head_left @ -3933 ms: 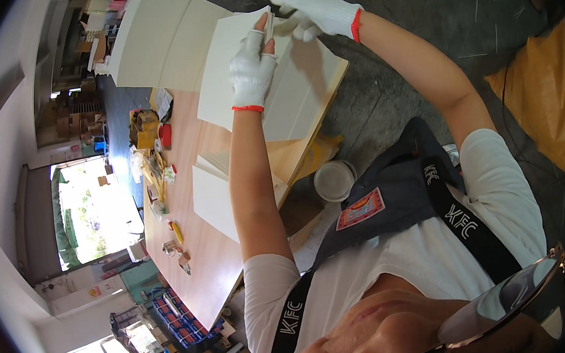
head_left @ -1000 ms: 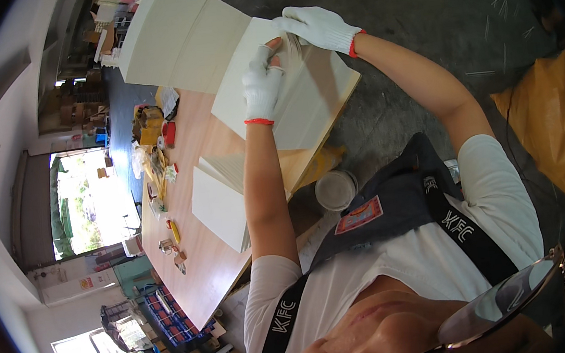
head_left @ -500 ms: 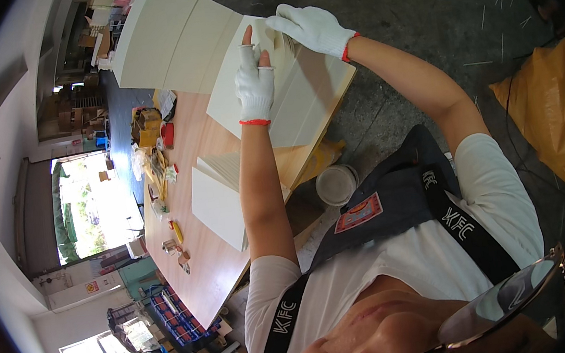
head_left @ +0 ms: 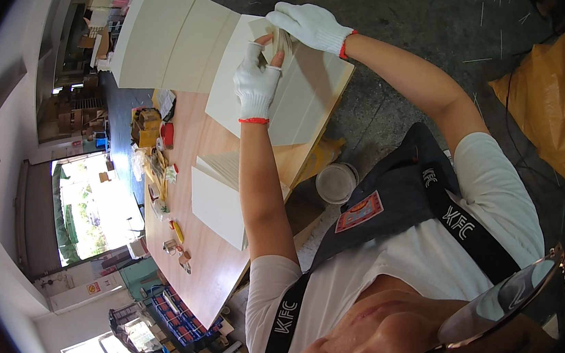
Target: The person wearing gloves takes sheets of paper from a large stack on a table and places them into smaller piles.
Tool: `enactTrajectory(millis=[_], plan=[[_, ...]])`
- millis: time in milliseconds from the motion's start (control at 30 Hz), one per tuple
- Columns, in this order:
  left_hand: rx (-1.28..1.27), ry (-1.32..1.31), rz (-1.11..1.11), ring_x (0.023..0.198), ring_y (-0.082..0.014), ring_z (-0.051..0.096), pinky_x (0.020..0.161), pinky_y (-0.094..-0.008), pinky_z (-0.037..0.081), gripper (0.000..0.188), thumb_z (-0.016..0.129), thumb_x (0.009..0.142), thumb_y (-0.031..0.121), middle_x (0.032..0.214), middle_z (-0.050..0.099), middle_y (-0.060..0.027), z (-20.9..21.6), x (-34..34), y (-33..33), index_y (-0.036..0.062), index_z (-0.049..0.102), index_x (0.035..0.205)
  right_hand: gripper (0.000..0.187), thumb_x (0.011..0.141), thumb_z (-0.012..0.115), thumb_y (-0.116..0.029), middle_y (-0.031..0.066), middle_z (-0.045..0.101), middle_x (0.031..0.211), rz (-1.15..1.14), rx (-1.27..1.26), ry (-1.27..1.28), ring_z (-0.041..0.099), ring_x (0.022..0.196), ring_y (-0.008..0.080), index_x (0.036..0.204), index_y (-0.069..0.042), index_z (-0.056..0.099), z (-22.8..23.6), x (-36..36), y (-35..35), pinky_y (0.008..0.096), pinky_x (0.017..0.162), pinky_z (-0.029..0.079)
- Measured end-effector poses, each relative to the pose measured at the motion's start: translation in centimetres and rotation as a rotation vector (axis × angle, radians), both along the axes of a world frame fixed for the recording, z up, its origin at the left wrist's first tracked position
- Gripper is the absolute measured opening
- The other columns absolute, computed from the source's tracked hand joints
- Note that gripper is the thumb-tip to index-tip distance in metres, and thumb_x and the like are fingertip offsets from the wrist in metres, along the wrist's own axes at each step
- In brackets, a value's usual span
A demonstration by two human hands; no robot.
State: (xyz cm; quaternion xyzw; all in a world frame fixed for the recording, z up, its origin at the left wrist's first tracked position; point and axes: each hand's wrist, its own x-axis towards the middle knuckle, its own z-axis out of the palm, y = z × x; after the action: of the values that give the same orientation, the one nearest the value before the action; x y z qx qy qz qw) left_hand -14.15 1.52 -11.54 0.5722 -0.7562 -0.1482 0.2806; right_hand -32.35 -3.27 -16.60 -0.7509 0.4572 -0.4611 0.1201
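A large pale board with crease lines [head_left: 165, 40] lies spread over the far end of the wooden table [head_left: 181, 128], its near section [head_left: 293, 117] under my hands. On it, a small bundle of pale sheets [head_left: 281, 44] is lifted at the edge. My left hand [head_left: 257, 86], in a white glove with bare thumb and index fingertips, closes on the sheets' left side. My right hand [head_left: 312, 28], in a full-looking white glove with red cuff, grips their far right edge. Its fingertips are partly hidden behind the sheets.
A fanned stack of white sheets [head_left: 216, 204] lies nearer on the table. Along the left table edge are a yellow box [head_left: 146, 125], a red item [head_left: 167, 135], a yellow-handled tool [head_left: 176, 230] and tape-like rolls. A white bucket [head_left: 337, 183] stands on the floor beside the table.
My left index finger, stretched out before, has bent down and the thumb has moved up to the sheets. The bundle's edge now shows more fanned. My right hand has barely moved.
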Motion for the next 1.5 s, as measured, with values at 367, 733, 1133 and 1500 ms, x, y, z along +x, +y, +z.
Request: enactTrajectory(millis=[367,733,1133,1500], plan=[[-0.053,-0.030,-0.069,0.075,-0.0284,0.067,0.072,-0.0367,0.052,0.029,0.063,0.092,0.022,0.087,0.068,-0.0132,0.6,-0.2,0.6,0.0196,0.065,0.121,0.026,0.100,0.041,-0.028,0.0074,0.059,0.102,0.006,0.103,-0.004,0.062,0.082,0.0315,0.119,-0.016,0.054,-0.1,0.1,0.0,0.0444,0.069,0.049],[-0.079,-0.039,-0.064,0.062,-0.0130,0.060,0.063,-0.0301,0.049,0.033,0.068,0.089,0.020,0.081,0.065,-0.0105,0.1,-0.3,0.3,0.0146,0.065,0.121,0.032,0.100,0.039,-0.040,0.0108,0.063,0.094,0.004,0.119,-0.084,0.064,0.083,0.0333,0.111,-0.014,0.056,-0.3,0.1,0.1,0.0451,0.071,0.049],[-0.164,-0.184,-0.052,0.070,-0.0217,0.064,0.066,-0.0342,0.049,0.028,0.069,0.088,0.025,0.077,0.064,-0.0098,0.0,-0.4,0.5,0.0173,0.065,0.115,0.042,0.098,0.041,-0.050,0.0148,0.066,0.082,0.001,0.186,-0.226,0.064,0.079,0.0359,0.104,-0.012,0.057,0.8,0.1,1.1,0.0462,0.071,0.048],[-0.084,-0.121,-0.023,0.066,-0.0181,0.065,0.064,-0.0330,0.050,0.039,0.076,0.082,0.025,0.075,0.064,-0.0087,0.2,-0.5,0.5,0.0194,0.065,0.119,0.044,0.098,0.041,-0.050,0.0153,0.066,0.082,0.023,0.298,-0.251,0.064,0.081,0.0363,0.103,-0.010,0.058,1.3,-0.3,1.3,0.0456,0.072,0.048]])
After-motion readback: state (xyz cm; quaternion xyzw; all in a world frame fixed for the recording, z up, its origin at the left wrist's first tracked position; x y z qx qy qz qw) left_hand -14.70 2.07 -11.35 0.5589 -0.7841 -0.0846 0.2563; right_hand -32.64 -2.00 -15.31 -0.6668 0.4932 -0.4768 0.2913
